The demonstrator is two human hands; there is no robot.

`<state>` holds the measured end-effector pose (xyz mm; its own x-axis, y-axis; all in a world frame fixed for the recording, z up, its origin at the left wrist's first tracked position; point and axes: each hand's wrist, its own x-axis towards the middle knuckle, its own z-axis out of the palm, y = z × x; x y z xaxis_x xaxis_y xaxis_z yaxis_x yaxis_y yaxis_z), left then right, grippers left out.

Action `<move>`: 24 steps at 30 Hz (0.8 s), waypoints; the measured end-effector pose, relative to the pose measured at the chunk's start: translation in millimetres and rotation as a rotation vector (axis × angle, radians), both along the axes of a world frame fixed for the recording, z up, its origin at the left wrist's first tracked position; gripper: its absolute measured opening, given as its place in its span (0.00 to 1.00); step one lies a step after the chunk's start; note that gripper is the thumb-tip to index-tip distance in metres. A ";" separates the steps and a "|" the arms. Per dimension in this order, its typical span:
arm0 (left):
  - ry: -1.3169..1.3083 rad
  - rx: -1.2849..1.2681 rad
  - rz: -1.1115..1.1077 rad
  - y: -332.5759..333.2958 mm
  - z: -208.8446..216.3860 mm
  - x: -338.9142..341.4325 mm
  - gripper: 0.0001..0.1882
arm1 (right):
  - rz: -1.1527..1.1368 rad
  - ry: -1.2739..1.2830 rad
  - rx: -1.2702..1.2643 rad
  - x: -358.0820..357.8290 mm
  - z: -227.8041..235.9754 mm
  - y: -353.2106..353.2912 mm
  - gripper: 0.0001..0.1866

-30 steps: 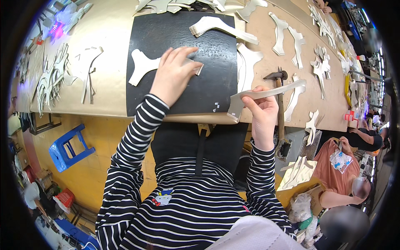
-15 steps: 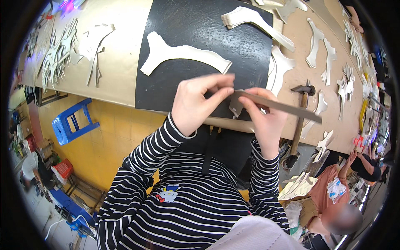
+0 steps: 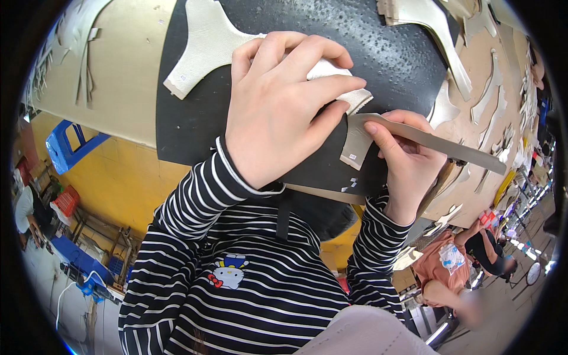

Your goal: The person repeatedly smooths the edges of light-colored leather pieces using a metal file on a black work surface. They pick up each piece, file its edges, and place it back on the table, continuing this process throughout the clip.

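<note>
My left hand point(image 3: 284, 100) lies over a white leather cut-out point(image 3: 207, 50) on the black mat point(image 3: 219, 121). Its fingers are spread and slightly bent, with the thumb apart from the forefinger, and they cover the cut-out's middle. Past the fingertips, the narrow end of the cut-out shows. In my right hand point(image 3: 414, 145) a grey-beige leather strip point(image 3: 455, 145) is pinched between thumb and fingers. One end of the strip sticks out to the right; the other, wider end bends down toward the mat and bears a small white label.
More white cut-outs point(image 3: 429, 26) are stacked at the mat's far right. Others point(image 3: 491, 83) lie on the tan table. A hammer is partly hidden behind my right hand. A blue plastic stool point(image 3: 74, 148) stands on the yellow floor at left. A person in a salmon top point(image 3: 441, 266) is at lower right.
My left hand has moved away from the strip onto the white cut-out, its fingers spreading. My right hand keeps hold of the strip, whose wider end now shows more fully. The view has shifted closer.
</note>
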<state>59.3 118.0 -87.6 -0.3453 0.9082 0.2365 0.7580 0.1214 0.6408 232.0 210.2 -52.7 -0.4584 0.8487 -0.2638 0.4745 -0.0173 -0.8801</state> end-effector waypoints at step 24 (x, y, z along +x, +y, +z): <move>-0.012 -0.048 -0.002 0.9 3.6 -0.7 0.17 | -0.056 0.010 -0.068 -5.1 -1.7 2.1 0.11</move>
